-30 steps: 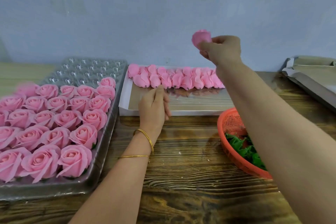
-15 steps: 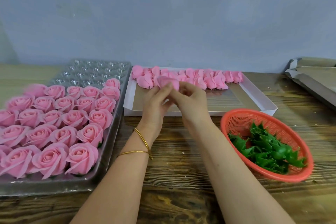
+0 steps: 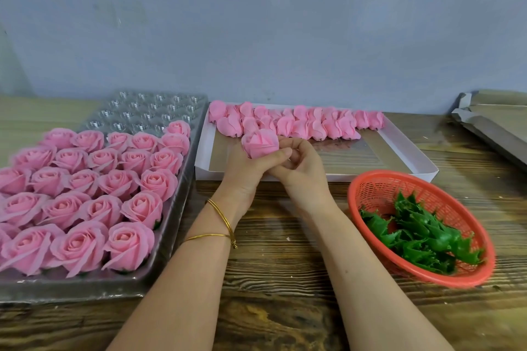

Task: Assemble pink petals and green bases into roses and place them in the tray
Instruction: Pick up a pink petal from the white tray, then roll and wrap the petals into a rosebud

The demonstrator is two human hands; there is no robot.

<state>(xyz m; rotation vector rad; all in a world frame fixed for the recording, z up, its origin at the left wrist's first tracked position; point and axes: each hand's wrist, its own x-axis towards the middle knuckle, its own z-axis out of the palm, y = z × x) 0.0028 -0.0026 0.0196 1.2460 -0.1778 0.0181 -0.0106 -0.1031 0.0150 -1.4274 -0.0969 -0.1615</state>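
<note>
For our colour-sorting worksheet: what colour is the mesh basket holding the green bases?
Orange-red: the basket shows best in the head view.

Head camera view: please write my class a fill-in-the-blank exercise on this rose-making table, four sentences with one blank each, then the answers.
1. The green bases lie in the red ____.
2. The gold bangles sit on the ____ wrist.
3. The left hand and right hand hold a bud coloured ____.
4. The far cups of the clear tray are ____.

Answers: basket; left; pink; empty.
</note>
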